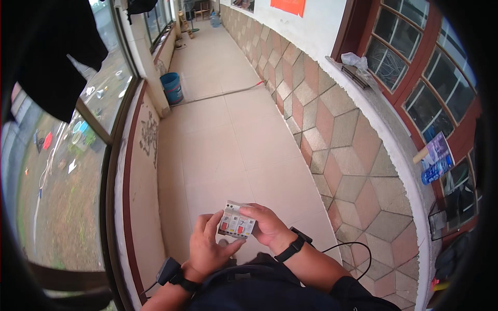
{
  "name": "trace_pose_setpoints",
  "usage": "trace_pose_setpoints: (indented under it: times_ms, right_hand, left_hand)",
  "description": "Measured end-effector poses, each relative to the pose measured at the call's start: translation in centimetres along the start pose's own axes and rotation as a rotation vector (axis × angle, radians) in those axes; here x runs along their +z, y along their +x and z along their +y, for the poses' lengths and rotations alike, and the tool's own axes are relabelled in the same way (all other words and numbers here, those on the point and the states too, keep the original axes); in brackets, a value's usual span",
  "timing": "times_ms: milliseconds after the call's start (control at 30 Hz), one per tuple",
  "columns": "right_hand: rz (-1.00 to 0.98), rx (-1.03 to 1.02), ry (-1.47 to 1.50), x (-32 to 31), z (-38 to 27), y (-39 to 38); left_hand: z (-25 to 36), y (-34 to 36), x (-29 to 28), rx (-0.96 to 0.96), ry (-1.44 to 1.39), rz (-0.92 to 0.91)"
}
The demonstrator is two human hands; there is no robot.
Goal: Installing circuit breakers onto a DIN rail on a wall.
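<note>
A white, boxy plastic circuit breaker with two red switches (237, 220) sits between both hands, face up. The left hand (206, 244) is partly curled, its index fingertip at the breaker's left edge and its thumb near the lower edge; the right hand (267, 226) closes on the right side, thumb over the upper corner. Both forearms angle inward, black bands around the wrists. Small dark print marks the face.

pale tiled floor (210, 142) | diamond-patterned wall (345, 155) | red-framed windows (389, 62) | far furniture (202, 11), perhaps a chair
</note>
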State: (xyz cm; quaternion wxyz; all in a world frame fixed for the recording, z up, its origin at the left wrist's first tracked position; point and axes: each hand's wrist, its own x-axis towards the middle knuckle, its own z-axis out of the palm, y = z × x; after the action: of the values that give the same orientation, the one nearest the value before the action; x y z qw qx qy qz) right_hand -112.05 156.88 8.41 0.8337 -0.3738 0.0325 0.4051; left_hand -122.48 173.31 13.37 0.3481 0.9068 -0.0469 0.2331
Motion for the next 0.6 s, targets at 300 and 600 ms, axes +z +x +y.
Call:
trace_pose_setpoints:
  times_ms: [300, 600]
  right_hand:
    - [0.103, -0.004, 0.058, 1.3, -11.2, 18.1]
    - [0.085, 0.086, -0.005, -0.8, -25.9, 38.3]
  left_hand:
    - [-13.2, 17.8, 2.1, -0.284, -0.394, -0.233]
    - [-23.8, 38.2, 8.3, -0.560, -0.799, -0.235]
